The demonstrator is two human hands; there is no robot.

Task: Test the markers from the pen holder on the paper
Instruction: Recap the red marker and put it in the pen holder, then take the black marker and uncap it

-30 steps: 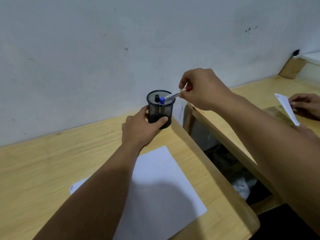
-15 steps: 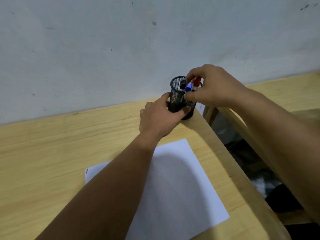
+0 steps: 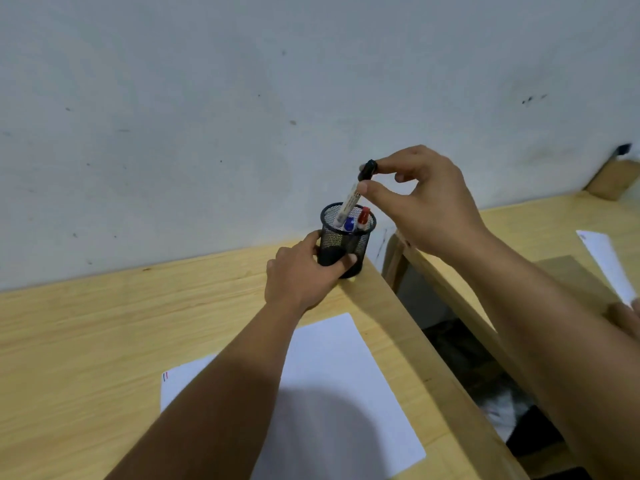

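Observation:
A black mesh pen holder (image 3: pixel 347 241) stands at the back right corner of the wooden desk (image 3: pixel 86 334), against the wall. My left hand (image 3: pixel 301 273) grips its lower part. My right hand (image 3: pixel 420 199) pinches the black cap end of a white-bodied black marker (image 3: pixel 353 197), lifted partway out, its lower end still inside the holder. A blue-capped marker (image 3: pixel 349 223) and a red-capped marker (image 3: pixel 363 215) stay in the holder. A white sheet of paper (image 3: pixel 343 393) lies on the desk in front, partly under my left forearm, with small red and blue marks at its left corner.
A gap (image 3: pixel 460 358) with dark clutter below separates this desk from a second wooden desk (image 3: pixel 540 230) on the right. Another paper (image 3: pixel 609 265) lies there, with part of another person's hand (image 3: pixel 628 317) at the right edge. A grey wall stands right behind the holder.
My right hand has gone from putting a marker into the holder to pulling the black marker upward, out of it. My left hand kept hold of the holder. The camera view shifted.

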